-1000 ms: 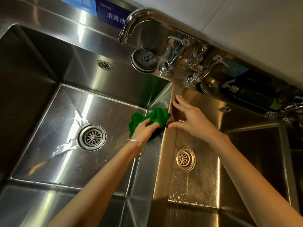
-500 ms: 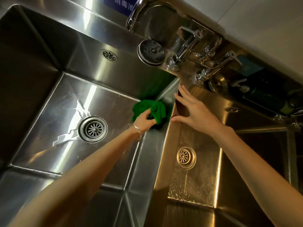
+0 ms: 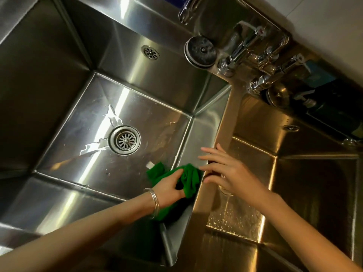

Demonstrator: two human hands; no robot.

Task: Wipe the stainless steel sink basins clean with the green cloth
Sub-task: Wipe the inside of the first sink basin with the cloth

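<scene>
My left hand (image 3: 169,188) has its fingers and thumb curled into the bunched green cloth (image 3: 187,178), pressing it low against the right-hand wall of the large stainless steel left basin (image 3: 102,160), just below the centre of the frame. The cloth lies straight under my fingers and trails two ways from them: one corner out onto the basin floor toward the left, the rest back under my wrist, past the thin silver bangles (image 3: 155,201), so its long axis runs roughly along the foot of that wall. My right hand (image 3: 225,169) holds nothing; its fingers are straight and spread, resting on the narrow steel divider (image 3: 224,122) between the two basins, just beside the cloth, so the left hand is the one placed to wipe. I judge the next stroke runs along this wall toward the bottom of the frame or up toward the far corner. The left basin holds only streaks of water around its round slotted drain strainer (image 3: 124,140). The smaller right basin (image 3: 253,158) shows droplets on its floor; my right hand covers most of its drain. A round metal sink plug (image 3: 200,51) leans at the upper middle, beside chrome taps (image 3: 241,50).
</scene>
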